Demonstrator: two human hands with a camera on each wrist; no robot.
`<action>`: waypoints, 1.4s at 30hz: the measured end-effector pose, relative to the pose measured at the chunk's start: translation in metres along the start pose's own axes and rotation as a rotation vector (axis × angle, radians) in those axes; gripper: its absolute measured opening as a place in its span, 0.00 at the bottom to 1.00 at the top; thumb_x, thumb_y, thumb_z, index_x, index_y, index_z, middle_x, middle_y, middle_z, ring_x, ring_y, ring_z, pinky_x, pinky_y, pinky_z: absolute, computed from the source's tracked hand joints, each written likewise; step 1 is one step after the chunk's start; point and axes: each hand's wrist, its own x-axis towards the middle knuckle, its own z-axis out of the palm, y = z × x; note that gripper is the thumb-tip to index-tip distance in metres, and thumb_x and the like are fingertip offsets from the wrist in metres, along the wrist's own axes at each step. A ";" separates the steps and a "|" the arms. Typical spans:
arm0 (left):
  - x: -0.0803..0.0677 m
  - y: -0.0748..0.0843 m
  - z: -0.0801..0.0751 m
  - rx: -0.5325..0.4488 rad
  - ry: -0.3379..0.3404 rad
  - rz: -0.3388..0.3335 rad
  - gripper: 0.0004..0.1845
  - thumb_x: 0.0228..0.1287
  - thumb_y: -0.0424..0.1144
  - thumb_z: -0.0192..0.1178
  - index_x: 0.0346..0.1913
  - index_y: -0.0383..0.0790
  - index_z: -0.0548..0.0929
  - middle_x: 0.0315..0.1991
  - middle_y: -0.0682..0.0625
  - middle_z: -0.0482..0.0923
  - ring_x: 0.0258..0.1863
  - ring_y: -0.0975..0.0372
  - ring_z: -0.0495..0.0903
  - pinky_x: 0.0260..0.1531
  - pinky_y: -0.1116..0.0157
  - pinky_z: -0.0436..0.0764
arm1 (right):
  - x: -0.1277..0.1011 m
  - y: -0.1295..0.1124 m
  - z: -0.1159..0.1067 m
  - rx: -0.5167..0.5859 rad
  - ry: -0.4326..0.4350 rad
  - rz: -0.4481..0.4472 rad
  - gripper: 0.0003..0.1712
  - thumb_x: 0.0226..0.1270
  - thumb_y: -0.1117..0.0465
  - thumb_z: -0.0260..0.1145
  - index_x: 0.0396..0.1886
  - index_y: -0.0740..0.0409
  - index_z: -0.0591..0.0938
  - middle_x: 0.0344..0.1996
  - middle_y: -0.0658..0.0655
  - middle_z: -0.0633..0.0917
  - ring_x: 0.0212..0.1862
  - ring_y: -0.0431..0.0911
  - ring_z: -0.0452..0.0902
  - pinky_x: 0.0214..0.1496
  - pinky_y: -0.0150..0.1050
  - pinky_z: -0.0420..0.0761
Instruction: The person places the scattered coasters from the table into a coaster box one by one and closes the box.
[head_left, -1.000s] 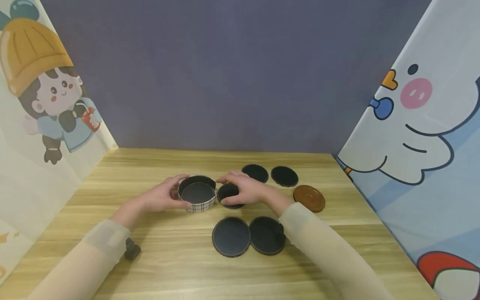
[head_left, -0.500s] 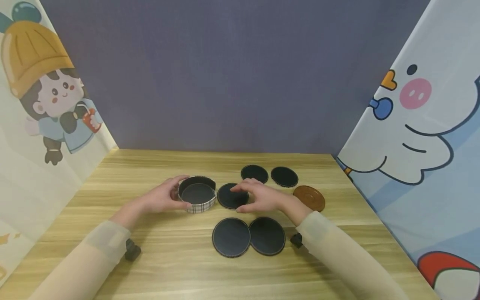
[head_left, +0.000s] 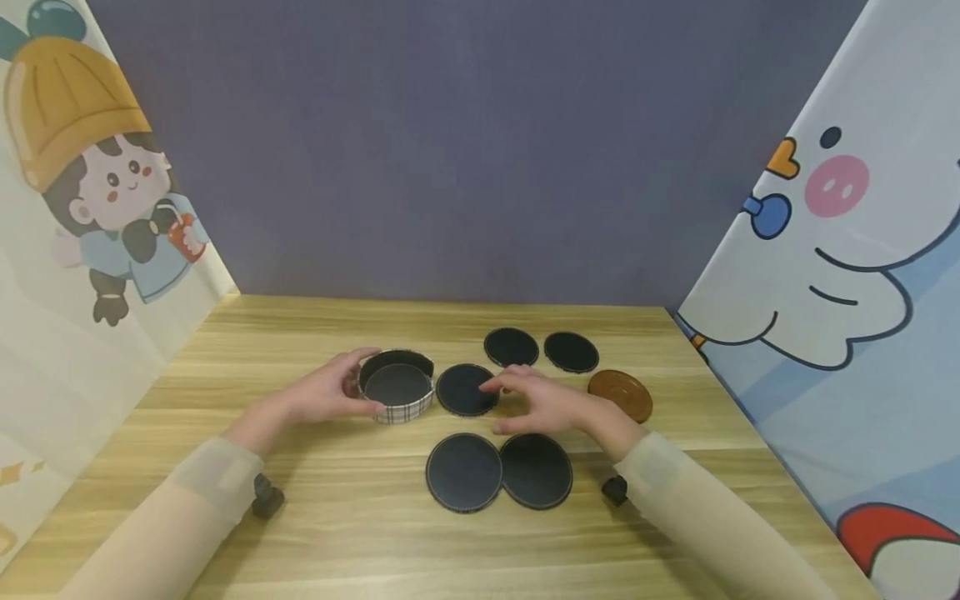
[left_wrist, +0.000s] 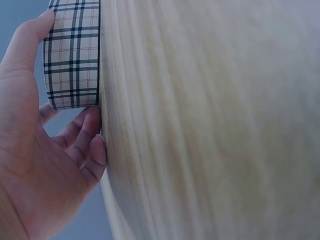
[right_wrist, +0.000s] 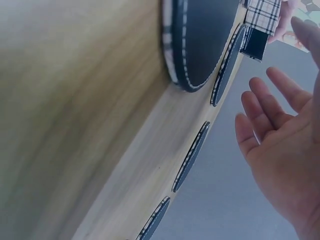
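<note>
A round, plaid-sided coaster holder (head_left: 406,412) with a black inside and a gap in its wall stands on the wooden table. My left hand (head_left: 326,394) grips its left side, thumb in front and fingers behind; the left wrist view shows the plaid wall (left_wrist: 75,60) between them. Just right of the holder lies a round black coaster (head_left: 461,390) with a stitched edge. Over that coaster's right edge is my right hand (head_left: 546,403), fingers spread and loosely bent, holding nothing. In the right wrist view its palm (right_wrist: 285,155) faces the camera, apart from the coasters.
Two black coasters lie in front, a left one (head_left: 463,472) and a right one (head_left: 537,471), edges meeting. Two more lie behind, one (head_left: 512,347) beside the other (head_left: 572,352). A brown round disc (head_left: 620,395) lies at right. A grey panel (head_left: 450,150) closes off the back.
My right hand has drawn back to the right, away from the holder, uncovering most of the coaster beside it. The left hand and the holder have stayed in place.
</note>
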 end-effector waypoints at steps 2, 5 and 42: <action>0.001 0.001 0.000 0.000 -0.001 -0.001 0.61 0.61 0.55 0.83 0.88 0.43 0.55 0.66 0.31 0.71 0.56 0.48 0.82 0.59 0.49 0.86 | -0.005 -0.001 0.000 0.004 -0.004 -0.006 0.40 0.74 0.42 0.75 0.80 0.50 0.76 0.72 0.54 0.79 0.70 0.54 0.75 0.73 0.60 0.78; 0.001 0.001 0.001 0.004 -0.003 -0.002 0.62 0.61 0.55 0.83 0.89 0.43 0.55 0.66 0.31 0.71 0.55 0.49 0.82 0.58 0.50 0.86 | -0.013 -0.002 0.000 0.007 -0.021 -0.022 0.41 0.72 0.41 0.77 0.80 0.49 0.77 0.71 0.53 0.80 0.72 0.54 0.74 0.74 0.60 0.77; 0.003 -0.002 -0.001 0.012 -0.015 -0.012 0.61 0.62 0.56 0.81 0.89 0.45 0.55 0.68 0.30 0.70 0.59 0.47 0.83 0.63 0.44 0.86 | -0.053 0.008 0.019 -0.168 -0.087 0.025 0.59 0.47 0.39 0.86 0.82 0.36 0.74 0.66 0.48 0.72 0.68 0.47 0.65 0.67 0.49 0.73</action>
